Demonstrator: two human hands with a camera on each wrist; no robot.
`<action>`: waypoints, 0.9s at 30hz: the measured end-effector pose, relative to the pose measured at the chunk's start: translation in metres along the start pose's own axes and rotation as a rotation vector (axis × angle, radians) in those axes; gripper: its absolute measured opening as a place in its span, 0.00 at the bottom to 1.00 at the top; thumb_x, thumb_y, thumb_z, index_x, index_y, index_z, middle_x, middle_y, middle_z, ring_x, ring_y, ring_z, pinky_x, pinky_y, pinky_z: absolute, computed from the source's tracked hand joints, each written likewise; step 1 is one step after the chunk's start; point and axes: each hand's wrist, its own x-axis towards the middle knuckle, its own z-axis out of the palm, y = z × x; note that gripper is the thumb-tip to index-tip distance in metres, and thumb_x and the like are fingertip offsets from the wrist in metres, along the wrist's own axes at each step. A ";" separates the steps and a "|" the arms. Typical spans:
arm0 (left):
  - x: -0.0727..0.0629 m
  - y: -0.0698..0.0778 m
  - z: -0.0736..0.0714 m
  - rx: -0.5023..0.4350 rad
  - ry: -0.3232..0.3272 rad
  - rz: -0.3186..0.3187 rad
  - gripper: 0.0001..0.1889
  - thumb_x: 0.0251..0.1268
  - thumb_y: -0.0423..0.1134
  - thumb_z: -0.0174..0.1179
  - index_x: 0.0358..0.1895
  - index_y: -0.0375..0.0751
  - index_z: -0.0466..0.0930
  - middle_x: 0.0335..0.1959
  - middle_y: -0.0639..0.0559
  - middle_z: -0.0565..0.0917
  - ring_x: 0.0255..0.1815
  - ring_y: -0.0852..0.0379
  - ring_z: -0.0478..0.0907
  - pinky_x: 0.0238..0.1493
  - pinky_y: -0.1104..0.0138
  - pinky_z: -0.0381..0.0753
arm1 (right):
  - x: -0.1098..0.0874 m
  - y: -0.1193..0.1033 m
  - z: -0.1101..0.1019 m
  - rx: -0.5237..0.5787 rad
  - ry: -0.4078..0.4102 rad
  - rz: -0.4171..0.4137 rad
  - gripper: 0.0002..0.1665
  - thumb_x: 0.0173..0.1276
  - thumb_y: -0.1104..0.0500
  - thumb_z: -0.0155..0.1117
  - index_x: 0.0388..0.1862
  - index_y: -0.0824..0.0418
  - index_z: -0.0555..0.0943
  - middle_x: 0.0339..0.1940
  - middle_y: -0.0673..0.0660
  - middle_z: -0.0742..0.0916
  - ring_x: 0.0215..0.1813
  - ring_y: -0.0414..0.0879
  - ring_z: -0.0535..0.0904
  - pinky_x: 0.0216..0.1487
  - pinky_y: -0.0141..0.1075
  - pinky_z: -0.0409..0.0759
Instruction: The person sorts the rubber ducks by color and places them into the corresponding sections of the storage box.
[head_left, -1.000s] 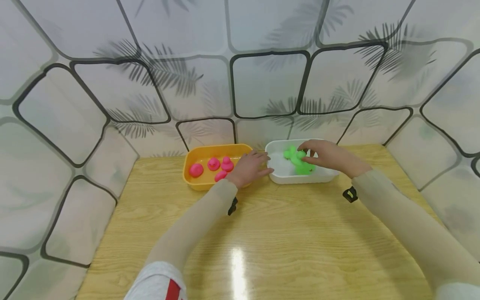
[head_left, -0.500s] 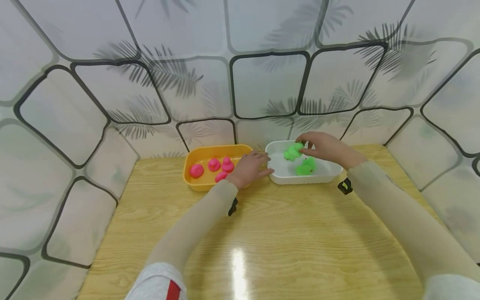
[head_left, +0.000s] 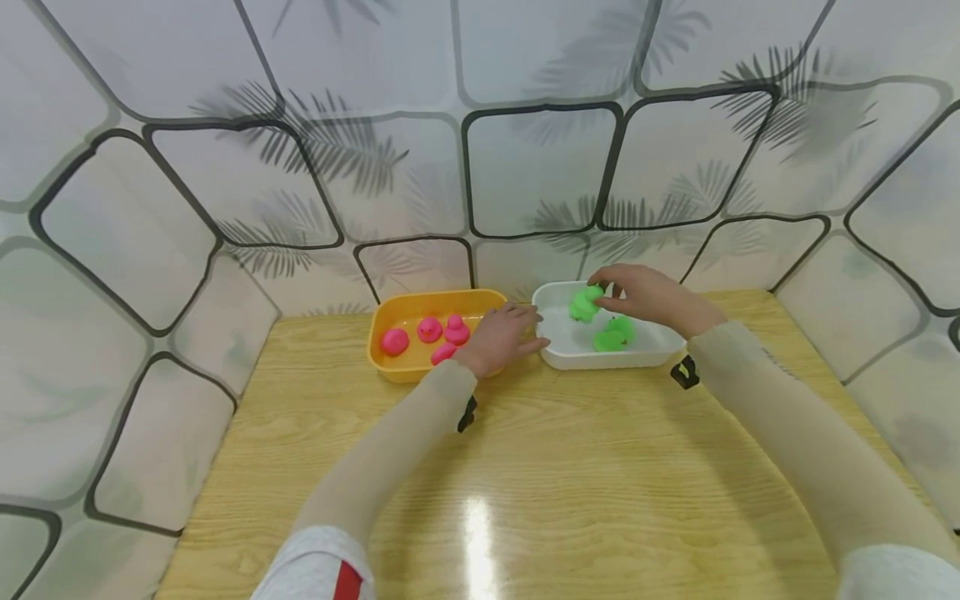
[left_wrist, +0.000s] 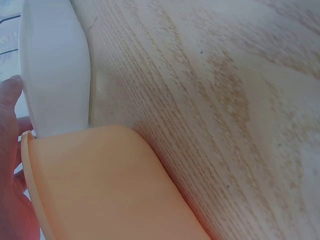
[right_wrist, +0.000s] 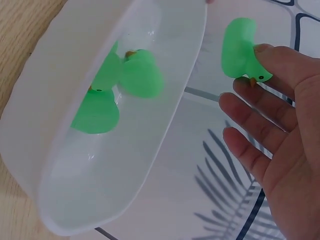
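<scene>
My right hand (head_left: 648,293) pinches a green rubber duck (right_wrist: 240,50) between thumb and finger, above the white tub (head_left: 652,354). The duck tilts head-down in the right wrist view, clear of the rim. Inside the tub, several other green ducks lie together, with one green duck (right_wrist: 95,112) nearest the near wall. My left hand (head_left: 498,337) lies palm down, fingers extended, across the right end of the yellow tub (head_left: 386,367); its fingertips reach the white tub's left rim. Pink rubber ducks, such as the pink duck (head_left: 393,341), sit in the yellow tub, partly hidden by that hand.
Both tubs stand side by side at the back of the wooden table (head_left: 540,467). A patterned wall covering (head_left: 540,167) rises right behind them and along both sides. Black straps (head_left: 684,372) hang under the wrists.
My right hand has lifted the green duck from among the others in the white tub and shifted slightly left with it. My left hand has stayed in place.
</scene>
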 end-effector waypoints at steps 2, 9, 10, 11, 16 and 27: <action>0.000 0.000 0.000 0.003 -0.003 -0.002 0.30 0.79 0.61 0.53 0.73 0.47 0.75 0.76 0.49 0.73 0.76 0.49 0.66 0.76 0.48 0.67 | 0.001 0.002 0.003 0.004 -0.001 0.002 0.22 0.76 0.58 0.67 0.63 0.68 0.80 0.53 0.63 0.87 0.49 0.55 0.84 0.50 0.53 0.83; 0.000 -0.001 0.001 0.013 -0.003 -0.005 0.31 0.79 0.62 0.52 0.73 0.47 0.75 0.77 0.49 0.72 0.77 0.48 0.65 0.76 0.48 0.66 | 0.002 0.009 0.014 -0.002 -0.010 0.004 0.20 0.76 0.60 0.66 0.62 0.68 0.80 0.49 0.62 0.87 0.48 0.56 0.84 0.50 0.54 0.83; -0.001 -0.001 0.001 0.011 -0.001 -0.004 0.31 0.79 0.62 0.52 0.73 0.47 0.75 0.77 0.49 0.72 0.77 0.48 0.65 0.76 0.48 0.66 | 0.002 0.010 0.015 -0.007 -0.009 0.004 0.20 0.76 0.60 0.66 0.62 0.68 0.81 0.48 0.62 0.87 0.47 0.56 0.84 0.50 0.54 0.83; -0.001 -0.001 0.000 0.009 0.001 -0.003 0.31 0.79 0.62 0.52 0.73 0.47 0.75 0.77 0.49 0.72 0.77 0.48 0.65 0.76 0.48 0.66 | 0.001 0.010 0.016 -0.011 -0.009 0.003 0.20 0.76 0.61 0.66 0.62 0.68 0.81 0.48 0.62 0.87 0.47 0.57 0.84 0.50 0.54 0.83; -0.001 -0.001 0.001 0.004 0.006 0.004 0.31 0.80 0.61 0.52 0.74 0.47 0.74 0.77 0.49 0.72 0.77 0.48 0.64 0.76 0.47 0.66 | -0.006 0.013 0.020 -0.023 -0.013 0.004 0.19 0.77 0.61 0.65 0.62 0.68 0.81 0.48 0.61 0.87 0.46 0.56 0.84 0.49 0.54 0.83; -0.001 0.001 0.000 0.000 -0.007 -0.011 0.31 0.80 0.61 0.52 0.76 0.47 0.72 0.77 0.49 0.71 0.78 0.47 0.63 0.77 0.46 0.64 | -0.026 0.015 0.037 -0.013 0.021 -0.051 0.16 0.76 0.61 0.67 0.57 0.67 0.83 0.47 0.58 0.88 0.44 0.50 0.84 0.44 0.48 0.83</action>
